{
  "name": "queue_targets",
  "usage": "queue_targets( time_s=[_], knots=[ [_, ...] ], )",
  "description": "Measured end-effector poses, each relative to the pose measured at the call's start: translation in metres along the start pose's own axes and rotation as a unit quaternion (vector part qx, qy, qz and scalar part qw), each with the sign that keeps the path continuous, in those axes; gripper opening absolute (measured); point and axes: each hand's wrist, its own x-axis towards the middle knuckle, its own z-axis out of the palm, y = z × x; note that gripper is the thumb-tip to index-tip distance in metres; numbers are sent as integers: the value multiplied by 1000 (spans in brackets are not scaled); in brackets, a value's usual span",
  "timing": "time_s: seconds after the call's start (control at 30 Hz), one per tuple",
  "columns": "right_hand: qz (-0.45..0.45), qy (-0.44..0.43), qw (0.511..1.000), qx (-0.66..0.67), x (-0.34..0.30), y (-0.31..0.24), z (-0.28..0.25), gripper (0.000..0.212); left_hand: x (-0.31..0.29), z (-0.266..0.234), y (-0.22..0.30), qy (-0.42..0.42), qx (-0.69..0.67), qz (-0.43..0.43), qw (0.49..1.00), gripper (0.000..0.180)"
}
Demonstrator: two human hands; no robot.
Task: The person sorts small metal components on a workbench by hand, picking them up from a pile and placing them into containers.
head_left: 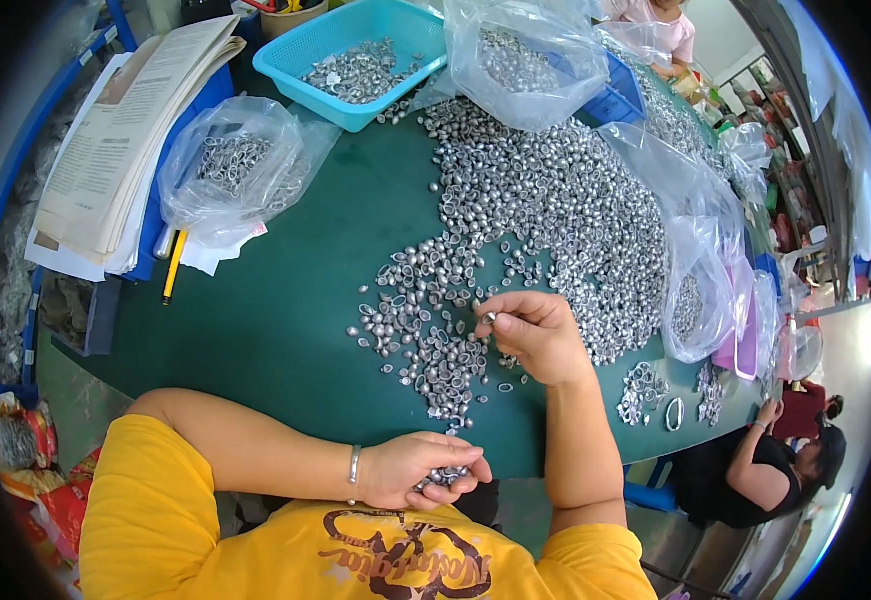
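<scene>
My right hand (534, 335) pinches one small silvery metal piece (489, 318) between thumb and fingertips, above the near edge of a big spread of like pieces. Cupped close to my body at the table's edge, my left hand (411, 470) holds several small metal pieces (443, 477) in its curled fingers. The large pile of rounded, hollow metal pieces (556, 200) covers the middle and right of the table. A looser cluster (426, 310) lies left of my right hand and trails down toward my left hand.
Around the green table (256, 340) stand a turquoise basket (356, 112), plastic bags (236, 160) of metal parts, stacked papers (121, 140) and a yellow pen (174, 268). Small piles (643, 393) lie by a ring-shaped piece (675, 414). One person in black (756, 465) sits at right; another (656, 35) is at the far side.
</scene>
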Motion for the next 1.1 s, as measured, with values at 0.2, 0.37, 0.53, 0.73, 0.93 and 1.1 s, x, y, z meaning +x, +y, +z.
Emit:
queue_targets(
  time_s=[0.2,0.37,0.53,0.73,0.93,1.1],
  knots=[
    [2,-25,964,266,2,-5,-8,20,1,-1,-1,-6,-9,0,1000,28],
    [3,-19,962,271,11,-11,1,17,1,-1,0,-8,-12,2,1000,28],
    [-219,154,778,-568,22,4,29,10,2,-3,0,-8,-18,-4,1000,28],
    [-177,120,871,-443,14,-2,19,9,0,-1,1,-7,-8,2,1000,28],
    [-107,73,988,-86,9,-4,20,14,0,-2,1,-12,-13,1,1000,28],
    [-189,142,943,-234,7,6,29,27,1,0,2,0,-11,-2,1000,28]
  ],
)
